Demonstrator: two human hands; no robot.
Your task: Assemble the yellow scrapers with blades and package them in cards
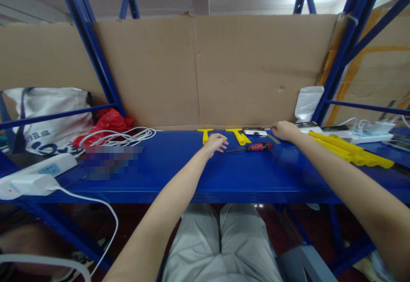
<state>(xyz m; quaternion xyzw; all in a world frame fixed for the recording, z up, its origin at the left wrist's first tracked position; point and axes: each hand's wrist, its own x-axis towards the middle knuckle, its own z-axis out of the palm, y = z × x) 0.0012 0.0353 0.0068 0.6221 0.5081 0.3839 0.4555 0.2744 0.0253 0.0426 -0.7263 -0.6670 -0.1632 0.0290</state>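
Note:
My left hand hovers over the blue shelf, fingers loosely apart and nothing visible in them. Just behind it lies a yellow T-shaped plastic tool. A second yellow T-shaped tool rests to its right, with a short yellow piece beside it. Between my hands lies a screwdriver with a red and black handle, its shaft pointing left. My right hand is closed at the back of the shelf, its fingertips mostly hidden. Close to it are a flat metal strip and a small black-and-white packet.
Yellow handles lie piled at the right, before a white power strip. At the left are coiled white cable, a red plastic bag, a cloth bag and another power strip. Cardboard walls the back.

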